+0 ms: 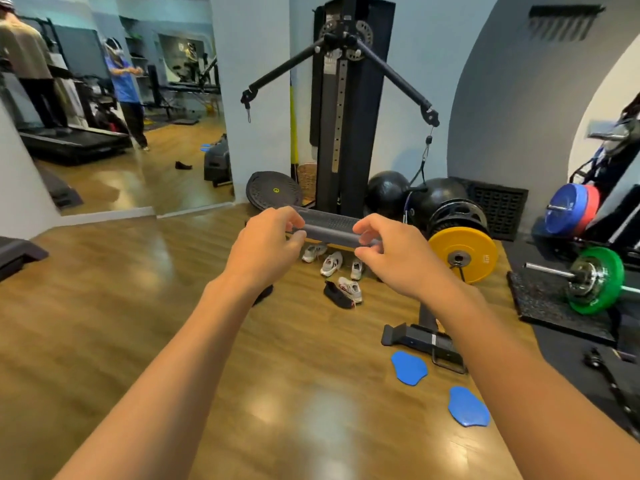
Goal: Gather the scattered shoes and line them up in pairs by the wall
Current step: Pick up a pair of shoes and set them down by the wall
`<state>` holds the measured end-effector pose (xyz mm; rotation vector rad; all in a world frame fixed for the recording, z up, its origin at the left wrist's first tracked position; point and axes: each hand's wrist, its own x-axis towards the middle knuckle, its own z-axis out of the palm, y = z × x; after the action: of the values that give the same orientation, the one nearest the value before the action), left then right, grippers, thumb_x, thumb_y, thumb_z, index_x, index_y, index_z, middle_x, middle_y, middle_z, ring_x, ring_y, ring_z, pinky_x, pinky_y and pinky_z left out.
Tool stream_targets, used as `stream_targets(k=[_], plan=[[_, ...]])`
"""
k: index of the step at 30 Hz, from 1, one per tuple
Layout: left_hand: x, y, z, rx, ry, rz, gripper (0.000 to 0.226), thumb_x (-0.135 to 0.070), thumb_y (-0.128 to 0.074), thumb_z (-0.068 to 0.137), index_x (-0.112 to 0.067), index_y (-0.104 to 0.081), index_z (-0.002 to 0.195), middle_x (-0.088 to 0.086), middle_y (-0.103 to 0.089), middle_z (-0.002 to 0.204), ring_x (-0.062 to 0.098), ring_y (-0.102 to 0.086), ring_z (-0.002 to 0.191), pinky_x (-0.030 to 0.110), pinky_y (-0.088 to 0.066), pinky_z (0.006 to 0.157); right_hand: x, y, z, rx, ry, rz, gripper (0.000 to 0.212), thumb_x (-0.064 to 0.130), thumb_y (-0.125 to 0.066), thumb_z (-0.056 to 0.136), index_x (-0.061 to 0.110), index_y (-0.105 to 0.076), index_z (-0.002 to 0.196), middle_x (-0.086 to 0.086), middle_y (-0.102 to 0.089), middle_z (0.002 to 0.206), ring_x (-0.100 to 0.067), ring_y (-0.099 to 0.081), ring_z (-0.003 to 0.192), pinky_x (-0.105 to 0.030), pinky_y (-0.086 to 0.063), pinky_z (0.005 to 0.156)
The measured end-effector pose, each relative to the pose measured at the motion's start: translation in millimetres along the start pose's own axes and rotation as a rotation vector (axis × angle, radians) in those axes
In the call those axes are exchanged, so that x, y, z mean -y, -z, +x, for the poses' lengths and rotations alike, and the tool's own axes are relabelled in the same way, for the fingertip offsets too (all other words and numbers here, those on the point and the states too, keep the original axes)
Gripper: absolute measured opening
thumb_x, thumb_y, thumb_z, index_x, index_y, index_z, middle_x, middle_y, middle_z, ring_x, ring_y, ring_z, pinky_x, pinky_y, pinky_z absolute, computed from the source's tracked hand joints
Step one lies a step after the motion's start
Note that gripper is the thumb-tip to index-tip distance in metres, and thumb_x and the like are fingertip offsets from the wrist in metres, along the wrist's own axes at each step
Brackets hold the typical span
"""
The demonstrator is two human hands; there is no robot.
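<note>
By bench (329, 225) — shoes (331, 264): 4 white, 2 black; L hand (266, 244), R hand (391, 258) grip loose.

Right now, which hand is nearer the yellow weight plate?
Right. The right hand is raised just left of the yellow weight plate; the left hand is farther left again.

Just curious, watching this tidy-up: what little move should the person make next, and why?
Probably lower the right hand toward the black shoe, which lies against a white shoe. It and the left hand are raised in front of the grey step and hold no shoe, while the shoes lie scattered and unpaired on the floor.
</note>
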<state>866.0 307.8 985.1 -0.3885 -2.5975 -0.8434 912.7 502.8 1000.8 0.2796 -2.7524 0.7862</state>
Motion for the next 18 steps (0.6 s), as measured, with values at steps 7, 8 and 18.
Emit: stream_targets(k=[7, 8, 18], plan=[[48.6, -64.0, 137.3, 0.115, -0.033, -0.068, 0.017, -0.026, -0.058, 0.092, -0.022, -0.064, 0.107, 0.000, -0.065, 0.105, 0.014, -0.057, 0.093, 0.035, -0.050, 0.082, -60.6, -39.1, 135.1, -0.031, -0.136, -0.005, 0.030, 0.017, -0.057, 0.091, 0.022, -0.056, 0.121, 0.007, -0.062, 0.108, -0.011, -0.057, 0.095, -0.035, -0.049, 0.088], [55.6, -74.2, 154.0, 0.126, -0.037, -0.071, 0.016, -0.027, -0.058, 0.092, -0.023, -0.064, 0.106, -0.001, -0.065, 0.106, 0.014, -0.057, 0.093, 0.035, -0.051, 0.082, -70.2, -45.8, 153.6, -0.027, -0.149, -0.002, 0.030, 0.017, -0.056, 0.092, 0.022, -0.056, 0.121, 0.008, -0.061, 0.106, -0.010, -0.056, 0.093, -0.033, -0.049, 0.087], [152.9, -181.4, 335.3, 0.240, 0.027, 0.018, 0.023, -0.026, -0.057, 0.092, -0.021, -0.064, 0.113, 0.003, -0.066, 0.111, 0.018, -0.059, 0.098, 0.034, -0.050, 0.081, -193.0, -144.6, 341.1, 0.054, -0.325, 0.082, 0.028, 0.013, -0.051, 0.093, 0.024, -0.057, 0.119, 0.011, -0.062, 0.098, -0.010, -0.059, 0.092, -0.029, -0.049, 0.080]])
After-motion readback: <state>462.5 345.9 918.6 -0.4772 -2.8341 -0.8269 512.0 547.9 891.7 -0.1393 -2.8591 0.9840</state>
